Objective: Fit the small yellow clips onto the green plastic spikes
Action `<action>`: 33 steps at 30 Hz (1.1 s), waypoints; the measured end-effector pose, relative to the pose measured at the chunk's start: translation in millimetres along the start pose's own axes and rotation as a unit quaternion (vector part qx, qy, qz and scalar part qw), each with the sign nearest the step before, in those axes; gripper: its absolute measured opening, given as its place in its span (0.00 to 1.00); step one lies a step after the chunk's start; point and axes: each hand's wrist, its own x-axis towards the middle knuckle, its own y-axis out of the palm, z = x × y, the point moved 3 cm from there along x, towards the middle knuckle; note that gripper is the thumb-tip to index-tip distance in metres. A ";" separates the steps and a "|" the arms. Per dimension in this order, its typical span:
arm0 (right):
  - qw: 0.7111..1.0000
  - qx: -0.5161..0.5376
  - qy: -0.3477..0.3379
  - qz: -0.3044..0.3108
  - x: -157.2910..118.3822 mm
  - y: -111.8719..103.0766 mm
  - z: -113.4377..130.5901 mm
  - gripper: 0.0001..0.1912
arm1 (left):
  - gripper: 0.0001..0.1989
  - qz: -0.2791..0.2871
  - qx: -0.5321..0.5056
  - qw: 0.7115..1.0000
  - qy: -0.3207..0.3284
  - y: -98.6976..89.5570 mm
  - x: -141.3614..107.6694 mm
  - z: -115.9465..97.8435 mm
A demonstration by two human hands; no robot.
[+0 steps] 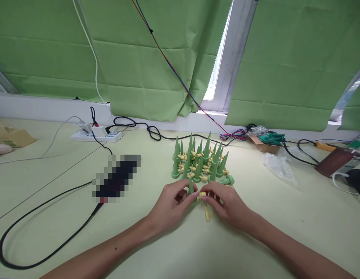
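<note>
My left hand (175, 199) is closed around a green cone-shaped plastic piece (191, 187) whose pointed tip stands upward. Fingertips of my right hand (225, 201) pinch a small yellow plastic fitting (202, 194) against the side of that cone. Whether the two pieces are joined is hidden by my fingers. Below the right fingers a loose yellow stick-like part (207, 214) lies on the table. Just beyond my hands stand several green cones (198, 169) with yellow fittings at their sides. One green cone (227, 180) lies on its side near my right hand.
A white power strip (97, 135) with plugs and black cables sits at the back left. Nearer is a pixelated dark object (117, 178) on a black cable. At the back right are a small cardboard box (264, 144), clear plastic bags (280, 166) and a dark red object (333, 162).
</note>
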 end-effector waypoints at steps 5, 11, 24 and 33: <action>1.000 -0.013 0.008 0.004 -0.4 0.5 -0.7 0.09 | 0.14 0.005 0.010 1.000 0.010 0.0 0.2 -1.1; 0.999 -0.042 0.015 0.010 -0.8 3.9 -4.3 0.16 | 0.15 0.005 0.021 0.999 0.026 0.8 -0.1 -3.2; 1.000 -0.008 0.029 0.010 -2.0 0.5 -2.0 0.06 | 0.14 -0.017 0.016 1.000 0.009 0.9 1.8 -0.7; 0.999 -0.031 0.007 0.008 -1.7 0.0 -2.2 0.09 | 0.16 0.004 0.021 1.000 0.013 2.7 3.0 -1.4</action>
